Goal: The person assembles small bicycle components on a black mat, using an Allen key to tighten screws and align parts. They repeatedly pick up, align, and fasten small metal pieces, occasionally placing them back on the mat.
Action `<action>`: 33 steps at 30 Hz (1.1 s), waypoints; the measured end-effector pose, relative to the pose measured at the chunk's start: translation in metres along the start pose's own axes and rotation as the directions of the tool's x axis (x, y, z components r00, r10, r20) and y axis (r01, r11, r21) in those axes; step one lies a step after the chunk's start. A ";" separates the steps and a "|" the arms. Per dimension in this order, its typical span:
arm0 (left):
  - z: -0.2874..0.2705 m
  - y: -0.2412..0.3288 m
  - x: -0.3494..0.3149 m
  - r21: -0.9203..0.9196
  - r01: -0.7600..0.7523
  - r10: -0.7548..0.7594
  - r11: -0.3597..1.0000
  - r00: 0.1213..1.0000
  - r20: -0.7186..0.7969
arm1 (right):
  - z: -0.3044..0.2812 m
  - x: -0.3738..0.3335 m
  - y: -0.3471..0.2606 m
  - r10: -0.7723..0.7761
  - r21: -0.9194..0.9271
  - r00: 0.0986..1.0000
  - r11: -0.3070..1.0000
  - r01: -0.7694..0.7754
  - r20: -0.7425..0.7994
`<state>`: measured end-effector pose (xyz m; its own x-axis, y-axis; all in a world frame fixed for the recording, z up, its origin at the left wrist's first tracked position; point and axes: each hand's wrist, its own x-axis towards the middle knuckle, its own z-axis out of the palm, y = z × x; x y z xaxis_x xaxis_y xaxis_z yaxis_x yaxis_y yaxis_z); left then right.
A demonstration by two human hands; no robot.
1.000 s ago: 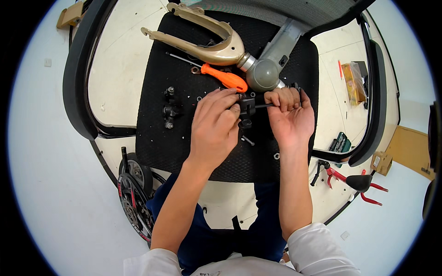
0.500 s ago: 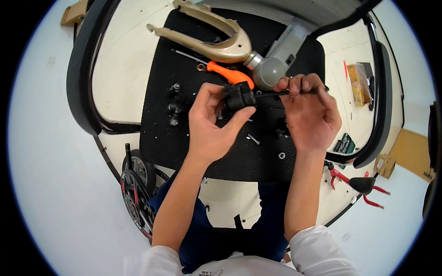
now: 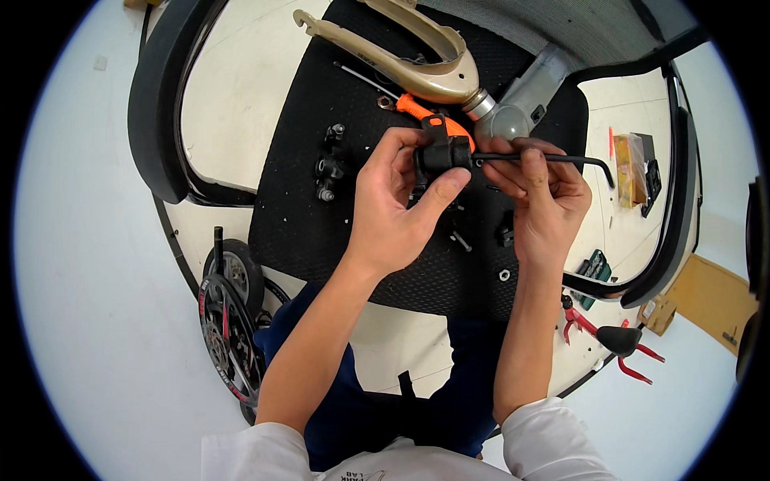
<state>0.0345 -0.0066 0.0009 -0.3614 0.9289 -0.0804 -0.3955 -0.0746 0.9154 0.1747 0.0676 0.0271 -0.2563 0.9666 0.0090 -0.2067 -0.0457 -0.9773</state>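
- Centre: my left hand gripped a blocky black part, partly hidden.
- Right of centre: my right hand pinched a slim, bent hex key.
- Top: the glossy beige fork was cropped.

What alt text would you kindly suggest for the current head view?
A person's left hand holds a black part while the right hand holds an L-shaped rod pointing toward it. On the black chair seat beneath lie a gold bicycle fork, an orange-handled screwdriver, a bolt and a nut.
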 end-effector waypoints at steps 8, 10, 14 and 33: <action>0.004 -0.002 -0.001 0.084 -0.053 0.054 0.995 0.999 -0.010 | 0.007 -0.002 0.005 0.017 -0.054 0.981 0.998 -0.028 -0.195; 0.006 -0.002 -0.001 0.114 -0.083 0.087 0.990 0.996 -0.032 | 0.011 -0.002 0.003 0.025 -0.054 0.973 0.998 -0.038 -0.231; 0.002 -0.007 -0.001 0.441 -0.232 0.270 0.867 0.963 -0.025 | 0.016 -0.005 0.001 0.083 -0.009 0.952 0.996 -0.090 -0.293; -0.007 0.006 0.003 0.154 0.022 -0.013 0.988 0.998 -0.055 | -0.001 -0.002 -0.002 0.018 -0.061 0.999 0.998 -0.015 0.045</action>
<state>0.0254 -0.0064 0.0035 -0.4016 0.9087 -0.1142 -0.2682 0.0025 0.9634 0.1767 0.0665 0.0286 -0.3022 0.9532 0.0008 -0.1445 -0.0450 -0.9885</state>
